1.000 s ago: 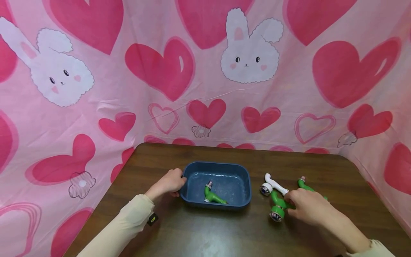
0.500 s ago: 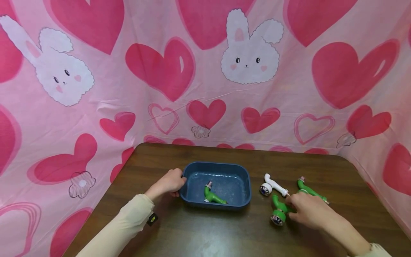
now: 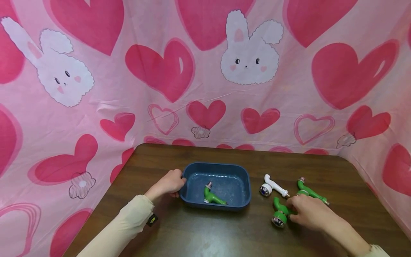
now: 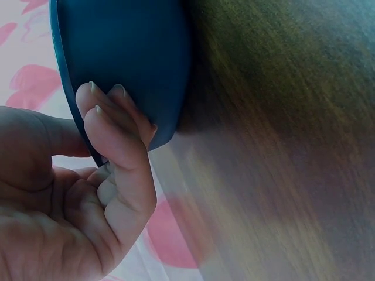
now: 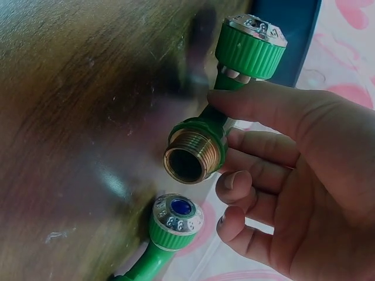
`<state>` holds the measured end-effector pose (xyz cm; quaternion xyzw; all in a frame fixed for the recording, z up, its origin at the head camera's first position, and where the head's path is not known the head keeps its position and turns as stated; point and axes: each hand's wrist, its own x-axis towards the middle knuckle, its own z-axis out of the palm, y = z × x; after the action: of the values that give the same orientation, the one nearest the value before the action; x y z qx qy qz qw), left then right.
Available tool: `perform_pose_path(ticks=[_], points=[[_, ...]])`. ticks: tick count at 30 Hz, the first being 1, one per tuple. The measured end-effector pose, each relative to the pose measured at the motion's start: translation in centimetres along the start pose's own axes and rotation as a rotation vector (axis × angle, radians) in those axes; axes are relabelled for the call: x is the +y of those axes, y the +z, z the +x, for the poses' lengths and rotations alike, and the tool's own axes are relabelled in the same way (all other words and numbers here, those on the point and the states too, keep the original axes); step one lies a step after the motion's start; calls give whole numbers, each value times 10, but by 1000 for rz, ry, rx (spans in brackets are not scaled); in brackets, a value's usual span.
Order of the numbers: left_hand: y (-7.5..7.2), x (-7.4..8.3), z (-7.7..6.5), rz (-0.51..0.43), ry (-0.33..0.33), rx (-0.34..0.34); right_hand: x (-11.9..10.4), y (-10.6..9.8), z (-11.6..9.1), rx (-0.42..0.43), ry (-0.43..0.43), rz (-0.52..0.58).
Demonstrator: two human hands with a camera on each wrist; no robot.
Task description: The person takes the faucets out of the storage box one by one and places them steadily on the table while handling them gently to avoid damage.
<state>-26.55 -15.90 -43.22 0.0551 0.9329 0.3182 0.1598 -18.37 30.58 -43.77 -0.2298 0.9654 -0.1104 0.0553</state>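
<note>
My left hand [image 3: 171,181] grips the left end of a blue plastic basin [image 3: 216,206], thumb on one side of the rim and fingers curled on the other in the left wrist view. Inside the basin lies a green tap [image 3: 213,197]. On the right, my right hand [image 3: 309,212] pinches a second green tap [image 3: 280,215] between thumb and fingers. In the right wrist view, this tap [image 5: 252,55] shows its ribbed knob and threaded brass inlet. A white tap [image 3: 273,185] lies behind it, and another green tap [image 3: 313,193] lies beyond my right hand, partly covered by it.
A brown wooden table [image 3: 205,235] carries everything. Pink fabric with hearts and rabbits [image 3: 205,82] hangs along its back and sides. The white tap lies between the basin and the far green tap.
My right hand has drawn the green tap slightly toward the table's front, away from the white tap. My left hand and the basin have stayed in place.
</note>
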Motion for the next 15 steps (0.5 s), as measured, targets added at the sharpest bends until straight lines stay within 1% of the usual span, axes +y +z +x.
perform_pose_path(ticks=[9,15], points=[[-2,2,-3,2,9,11,1,4,2,-22,25,16],[-2,2,-1,-10,0,-8,3,6,2,-43,36,28]])
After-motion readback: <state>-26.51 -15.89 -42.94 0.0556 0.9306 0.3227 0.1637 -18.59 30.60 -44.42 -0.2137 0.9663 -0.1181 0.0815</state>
